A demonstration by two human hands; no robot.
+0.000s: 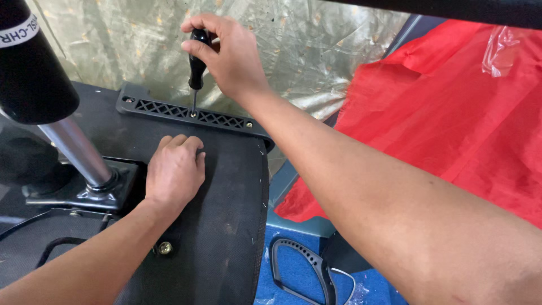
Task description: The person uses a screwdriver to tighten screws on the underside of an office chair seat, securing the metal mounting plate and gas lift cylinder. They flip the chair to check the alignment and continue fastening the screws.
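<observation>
My right hand point(228, 53) grips the black handle of a screwdriver point(196, 68) held upright, its tip set on a screw in a black lattice plastic bar point(169, 110) along the far edge of an upturned chair seat point(226, 192). My left hand point(175, 172) rests knuckles-up, fingers curled, pressing on the seat's black fabric underside just below the bar. A brass screw point(249, 125) shows at the bar's right end. The chair's metal gas-lift column point(73, 149) rises from a black base plate point(107, 192) to the left of my left hand.
A thick black cylinder point(31, 68) caps the column at upper left. Red plastic sheeting point(451, 113) covers the right side. A crinkled clear-gold sheet point(293, 45) hangs behind. A black armrest frame point(307, 265) lies on blue floor point(282, 288). A brass bolt point(165, 247) sits near my left forearm.
</observation>
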